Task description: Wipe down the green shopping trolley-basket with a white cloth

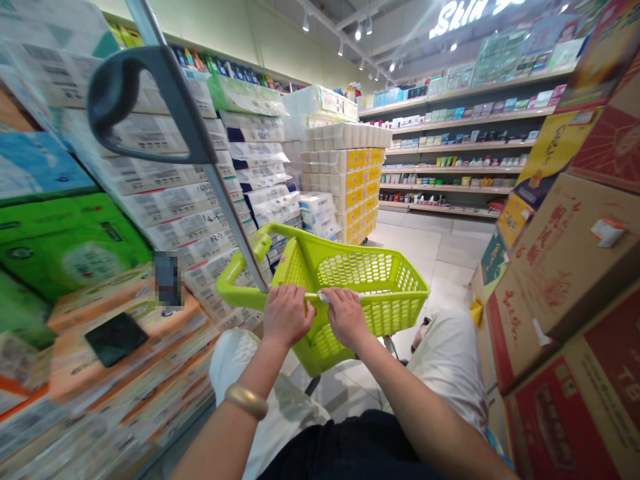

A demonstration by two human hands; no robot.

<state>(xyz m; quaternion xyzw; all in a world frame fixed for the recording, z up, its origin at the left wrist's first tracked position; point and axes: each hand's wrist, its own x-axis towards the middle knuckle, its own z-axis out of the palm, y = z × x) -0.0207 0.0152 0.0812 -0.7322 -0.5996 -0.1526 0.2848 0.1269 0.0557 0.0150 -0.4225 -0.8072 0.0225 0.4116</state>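
Note:
A lime-green plastic shopping basket on wheels (pixel 395 312) stands in front of me, its sides pierced with holes. My left hand (pixel 287 312) is closed over its near rim, fingers curled over the top edge. Just to the right, my right hand (pixel 345 317) presses a small white cloth or tissue (pixel 326 297) against the same rim; most of that piece is hidden under the fingers. From the basket's left end a metal pole (pixel 235 220) rises at a tilt, topped by a dark grey loop handle (pixel 193 110).
Stacked orange packs (pixel 165 327) at the left carry a dark flat device (pixel 116 339) and a blurred-out object (pixel 168 279). Tall stacks of wrapped paper packs (pixel 260 147) stand behind. Cardboard cartons (pixel 565 260) line the right. Stocked shelves (pixel 450 150) stand beyond the tiled floor (pixel 415 240).

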